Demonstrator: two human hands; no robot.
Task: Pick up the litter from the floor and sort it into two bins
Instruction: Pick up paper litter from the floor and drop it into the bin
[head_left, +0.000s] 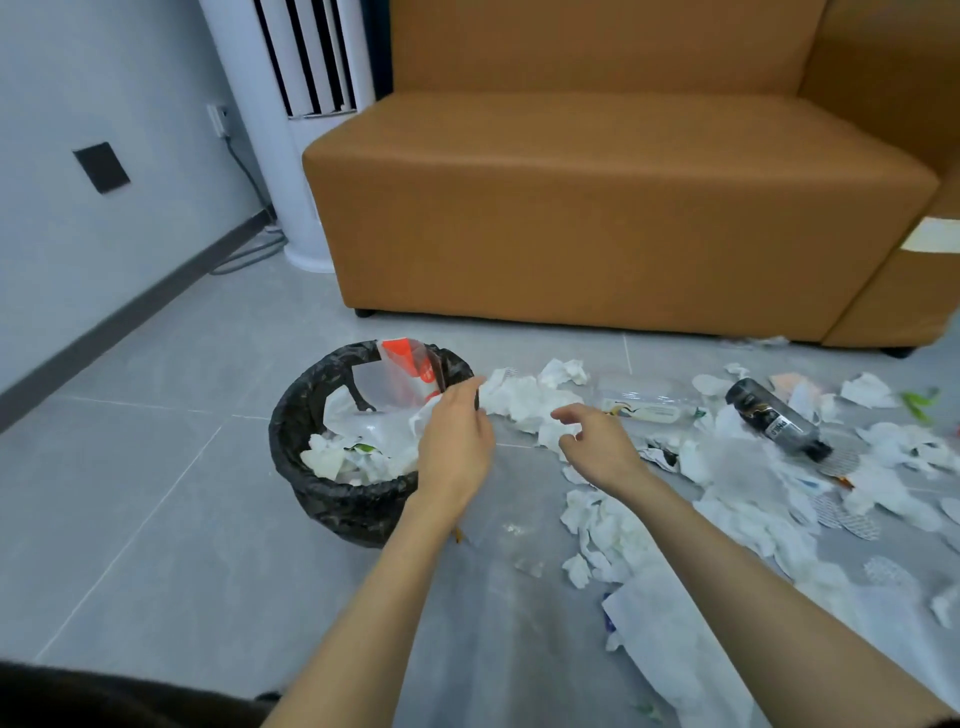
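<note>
now both your hands are at the bin, with the tissue heap closest.

your left hand (457, 441) is over the right rim of the black-lined bin (332, 499). its fingers curl away from the camera, so whether they pinch anything cannot be told. your right hand (597, 447) hovers just right of the bin, thumb and fingers apart, holding nothing. it is beside the crumpled white tissues (524, 400) on the floor near the bin's right side. those look light, soft and crushable, so gather a wad from above with all fingers. the dark bottle (774, 418), farther right of the bin, looks stiff and probably smooth; grip it round the middle.
</note>
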